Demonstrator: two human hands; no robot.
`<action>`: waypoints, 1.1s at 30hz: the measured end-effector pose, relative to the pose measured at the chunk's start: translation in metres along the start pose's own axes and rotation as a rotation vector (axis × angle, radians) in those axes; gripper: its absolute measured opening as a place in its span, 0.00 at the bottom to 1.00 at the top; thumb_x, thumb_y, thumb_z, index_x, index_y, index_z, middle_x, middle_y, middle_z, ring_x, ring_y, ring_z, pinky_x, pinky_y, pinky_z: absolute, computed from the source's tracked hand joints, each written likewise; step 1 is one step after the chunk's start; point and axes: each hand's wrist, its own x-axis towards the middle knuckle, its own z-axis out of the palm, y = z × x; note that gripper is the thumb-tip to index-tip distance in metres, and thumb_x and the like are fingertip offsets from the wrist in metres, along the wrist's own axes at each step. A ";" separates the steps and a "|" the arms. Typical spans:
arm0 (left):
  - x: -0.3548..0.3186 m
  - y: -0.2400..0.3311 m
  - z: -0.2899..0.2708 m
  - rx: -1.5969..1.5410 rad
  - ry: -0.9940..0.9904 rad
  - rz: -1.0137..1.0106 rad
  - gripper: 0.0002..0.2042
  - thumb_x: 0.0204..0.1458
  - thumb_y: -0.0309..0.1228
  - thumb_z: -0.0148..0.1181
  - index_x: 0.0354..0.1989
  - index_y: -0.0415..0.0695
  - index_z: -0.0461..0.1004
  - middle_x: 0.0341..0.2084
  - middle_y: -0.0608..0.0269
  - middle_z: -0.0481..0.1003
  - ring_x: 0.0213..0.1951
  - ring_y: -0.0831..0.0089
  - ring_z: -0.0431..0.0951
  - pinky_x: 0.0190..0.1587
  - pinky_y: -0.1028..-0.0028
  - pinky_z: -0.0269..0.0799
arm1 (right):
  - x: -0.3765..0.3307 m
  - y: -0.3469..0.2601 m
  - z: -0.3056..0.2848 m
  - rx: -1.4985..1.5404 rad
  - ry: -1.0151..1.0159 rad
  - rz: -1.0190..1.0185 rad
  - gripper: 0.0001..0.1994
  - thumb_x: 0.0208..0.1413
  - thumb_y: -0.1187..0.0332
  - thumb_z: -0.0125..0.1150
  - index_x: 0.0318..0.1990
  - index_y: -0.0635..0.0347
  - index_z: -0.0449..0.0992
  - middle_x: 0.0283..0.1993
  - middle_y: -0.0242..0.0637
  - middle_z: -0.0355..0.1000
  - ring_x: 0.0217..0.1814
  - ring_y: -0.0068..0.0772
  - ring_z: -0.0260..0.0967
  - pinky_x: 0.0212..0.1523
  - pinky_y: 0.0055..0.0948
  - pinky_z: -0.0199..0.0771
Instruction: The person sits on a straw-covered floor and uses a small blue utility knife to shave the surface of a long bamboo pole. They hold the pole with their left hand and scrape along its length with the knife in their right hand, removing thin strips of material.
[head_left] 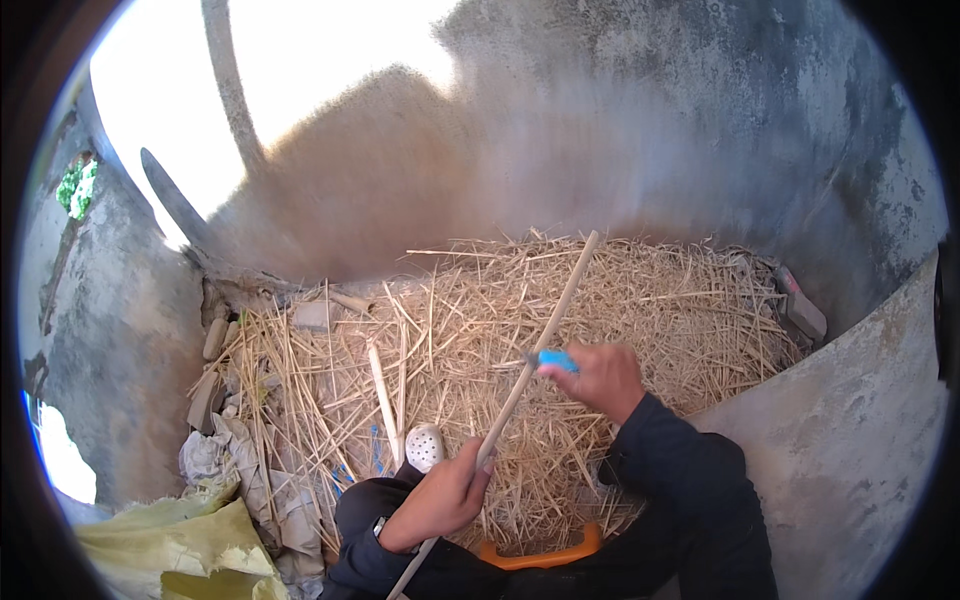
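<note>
A long pale wooden stick (552, 325) runs slantwise from my lap up over the straw. My left hand (442, 502) is wrapped around its lower part. Higher up, my right hand (605, 380) grips a small tool with a bright blue handle (558, 360). The tool's short dark head meets the stick near its middle; its exact kind is too small to make out. Below the stick's lower end my dark sleeves and legs cover part of the view.
Loose straw (670, 310) covers the ground, with a thicker pale stick (383, 392) lying on it. A white clog (424, 447) is on my foot. Orange plastic (545, 556) shows beneath me. Yellowish sheeting (190, 550) and stones (205, 400) lie left; concrete walls (600, 130) surround me.
</note>
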 end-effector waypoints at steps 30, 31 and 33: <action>-0.005 -0.022 0.014 0.135 0.092 0.094 0.10 0.58 0.26 0.50 0.44 0.36 0.60 0.15 0.42 0.69 0.23 0.40 0.73 0.25 0.51 0.65 | 0.008 0.017 0.001 -0.097 -0.063 0.119 0.34 0.57 0.32 0.43 0.22 0.55 0.76 0.11 0.37 0.66 0.13 0.36 0.67 0.15 0.36 0.66; -0.005 -0.023 0.015 0.132 0.075 0.096 0.10 0.58 0.26 0.50 0.45 0.36 0.60 0.15 0.41 0.69 0.23 0.40 0.73 0.25 0.51 0.65 | 0.006 0.023 0.003 -0.087 -0.090 0.142 0.34 0.57 0.32 0.42 0.22 0.55 0.76 0.11 0.37 0.67 0.13 0.37 0.68 0.15 0.36 0.66; -0.002 -0.023 0.014 0.130 0.068 0.101 0.10 0.58 0.26 0.50 0.44 0.36 0.60 0.16 0.41 0.69 0.23 0.40 0.73 0.26 0.51 0.65 | 0.015 0.030 0.001 -0.088 -0.123 0.171 0.34 0.57 0.32 0.42 0.22 0.55 0.76 0.12 0.37 0.67 0.14 0.37 0.69 0.16 0.37 0.67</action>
